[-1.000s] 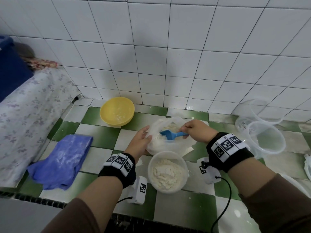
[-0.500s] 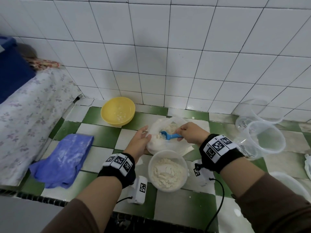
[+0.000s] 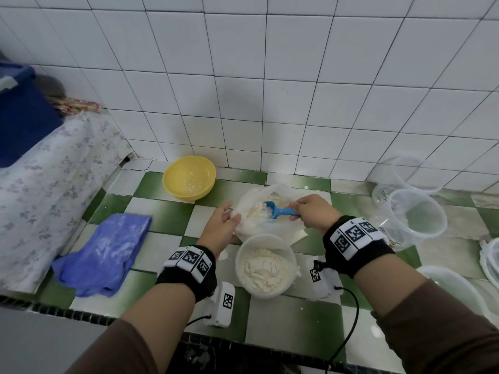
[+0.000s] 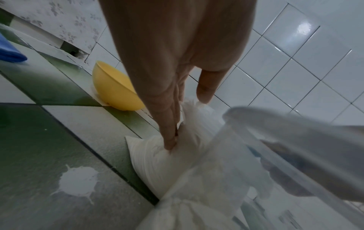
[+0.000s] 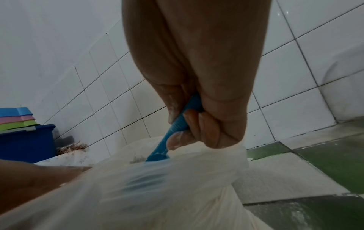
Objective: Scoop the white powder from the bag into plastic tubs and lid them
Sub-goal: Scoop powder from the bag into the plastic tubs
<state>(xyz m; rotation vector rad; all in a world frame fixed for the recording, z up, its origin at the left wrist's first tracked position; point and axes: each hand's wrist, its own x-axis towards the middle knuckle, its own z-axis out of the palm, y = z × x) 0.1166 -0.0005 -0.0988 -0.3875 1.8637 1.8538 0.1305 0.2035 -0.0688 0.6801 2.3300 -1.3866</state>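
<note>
A clear plastic bag point(image 3: 249, 225) of white powder lies open on the tiled counter. My left hand point(image 3: 229, 215) pinches the bag's left rim between thumb and fingers point(image 4: 169, 140), which press into the bag point(image 4: 149, 155). My right hand point(image 3: 302, 211) grips the handle of a blue scoop point(image 3: 279, 211), fingers curled round the scoop's handle point(image 5: 177, 123). The scoop's bowl is inside the bag, in the powder. A round plastic tub point(image 3: 266, 265), largely filled with powder and with no lid on it, stands just in front of the bag between my wrists.
A yellow bowl point(image 3: 189, 176) with powder traces sits by the wall. A blue cloth point(image 3: 105, 249) lies at the left. Empty clear tubs point(image 3: 415, 214) stand at the right, with a white tub point(image 3: 453, 290) and lids point(image 3: 490, 255) nearer. Counter edge is close below.
My right hand has shifted slightly left, pushing the scoop a little further into the powder in the bag. The left hand has stayed on the bag's rim.
</note>
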